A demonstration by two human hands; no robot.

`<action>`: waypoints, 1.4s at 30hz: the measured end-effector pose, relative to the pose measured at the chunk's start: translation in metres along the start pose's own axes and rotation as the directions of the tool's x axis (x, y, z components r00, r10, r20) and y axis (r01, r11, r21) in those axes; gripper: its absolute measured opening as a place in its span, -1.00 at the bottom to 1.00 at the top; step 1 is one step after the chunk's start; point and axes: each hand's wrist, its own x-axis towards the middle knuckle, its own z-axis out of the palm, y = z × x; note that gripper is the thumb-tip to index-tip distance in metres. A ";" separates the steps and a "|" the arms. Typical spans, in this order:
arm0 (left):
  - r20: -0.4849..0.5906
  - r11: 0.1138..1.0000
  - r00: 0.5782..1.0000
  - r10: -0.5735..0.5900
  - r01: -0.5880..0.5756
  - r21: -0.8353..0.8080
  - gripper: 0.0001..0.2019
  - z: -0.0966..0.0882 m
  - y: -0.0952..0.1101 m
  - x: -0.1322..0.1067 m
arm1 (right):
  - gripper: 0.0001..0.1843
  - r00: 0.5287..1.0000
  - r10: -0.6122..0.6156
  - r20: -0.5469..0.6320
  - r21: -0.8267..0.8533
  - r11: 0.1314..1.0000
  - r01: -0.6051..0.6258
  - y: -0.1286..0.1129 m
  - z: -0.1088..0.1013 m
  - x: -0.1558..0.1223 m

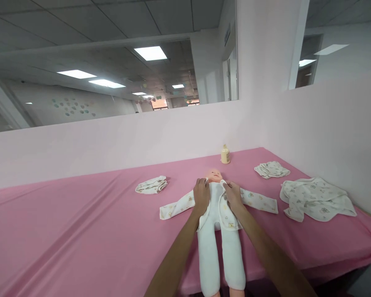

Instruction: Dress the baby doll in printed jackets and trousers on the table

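Observation:
A baby doll with a white cloth body lies on its back, its head toward the wall and its feet at the table's near edge. A white printed baby jacket is on the doll, its front parted over the chest and both sleeves spread out sideways. My left hand is closed on the jacket's edge near the neck, on the left side. On the other side, my right hand pinches the opposite front edge below the collar. My fingertips are partly hidden.
Pink cloth covers the table. A pale yellow pump bottle stands behind the doll. Folded printed cloth lies at left. At right are another folded cloth and a larger spread printed garment. White walls border the back and right.

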 end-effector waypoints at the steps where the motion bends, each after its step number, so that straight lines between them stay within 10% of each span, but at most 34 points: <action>1: -0.011 1.000 1.000 0.000 0.000 0.017 -0.75 0.000 0.000 -0.001 | -0.63 1.000 0.026 0.001 0.023 0.999 -0.026 0.000 0.000 -0.001; 42: 0.218 0.955 0.936 0.275 -0.293 0.050 -0.76 -0.001 0.008 -0.008 | -0.70 0.988 -0.109 0.113 -0.219 0.967 0.132 -0.018 0.000 -0.012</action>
